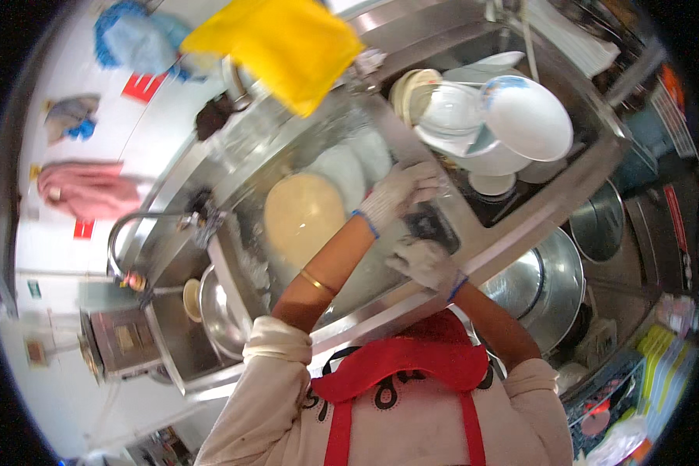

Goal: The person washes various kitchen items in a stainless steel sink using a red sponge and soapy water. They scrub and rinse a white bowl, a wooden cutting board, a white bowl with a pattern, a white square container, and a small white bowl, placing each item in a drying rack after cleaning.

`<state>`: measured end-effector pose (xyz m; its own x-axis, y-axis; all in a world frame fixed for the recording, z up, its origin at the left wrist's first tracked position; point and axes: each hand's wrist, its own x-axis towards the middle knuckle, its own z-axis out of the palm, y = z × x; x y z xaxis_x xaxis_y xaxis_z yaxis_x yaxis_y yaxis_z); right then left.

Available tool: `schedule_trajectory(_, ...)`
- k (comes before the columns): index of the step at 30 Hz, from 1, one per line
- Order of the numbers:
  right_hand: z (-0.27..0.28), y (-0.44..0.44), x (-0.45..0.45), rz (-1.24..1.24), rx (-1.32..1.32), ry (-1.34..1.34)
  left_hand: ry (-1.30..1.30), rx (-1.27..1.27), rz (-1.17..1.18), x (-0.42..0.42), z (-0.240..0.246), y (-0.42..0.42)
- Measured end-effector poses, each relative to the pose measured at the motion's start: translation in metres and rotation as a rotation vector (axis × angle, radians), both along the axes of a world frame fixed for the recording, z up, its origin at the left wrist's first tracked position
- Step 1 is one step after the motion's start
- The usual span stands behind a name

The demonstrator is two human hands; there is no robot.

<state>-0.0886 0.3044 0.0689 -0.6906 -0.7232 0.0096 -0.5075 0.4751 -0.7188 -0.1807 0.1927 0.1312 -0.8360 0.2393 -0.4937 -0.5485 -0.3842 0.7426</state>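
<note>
My left hand (405, 189), in a whitish knit glove with a blue cuff, is over the water of a steel sink (396, 317), close to the divider at its right. My right hand (425, 262), gloved alike, is nearer to me, above the sink's near edge, its fingers bent. A dark object (431, 226) lies between the hands; blur hides what it is. Whether either hand grips anything cannot be told. Left of my left hand, a cream round plate (304, 218) lies in the water, with white plates (341, 175) beyond it.
In the right basin stand stacked bowls and dishes, a large white bowl (530, 119) on top. A yellow cloth or sheet (279, 49) is at the top. A curved faucet (116, 239) and a steel bowl (224, 311) are at left. Large metal pots (550, 291) stand at right.
</note>
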Motion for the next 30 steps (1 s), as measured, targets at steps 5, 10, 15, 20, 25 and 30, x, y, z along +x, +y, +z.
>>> schedule_trajectory(5,0.002,-0.006,0.003,-0.026,-0.018,-0.016,-0.089,-0.541,0.423,0.098,-0.071,-0.182)
schedule_trajectory(10,0.012,-0.011,0.004,-0.047,0.127,-0.016,-0.302,-0.857,0.592,0.155,-0.122,-0.273)
schedule_trajectory(15,0.007,-0.017,0.005,-0.100,0.069,0.072,-0.455,-0.973,0.490,0.162,-0.187,-0.305)
schedule_trajectory(20,0.009,-0.024,0.006,-0.187,0.184,0.047,-0.532,-1.008,0.395,0.146,-0.218,-0.319)
schedule_trajectory(25,0.020,-0.029,0.006,-0.220,0.221,0.001,-0.543,-0.946,0.403,0.145,-0.234,-0.325)
schedule_trajectory(30,0.021,-0.029,0.007,-0.215,0.256,0.006,-0.467,-0.699,0.521,0.153,-0.229,-0.322)
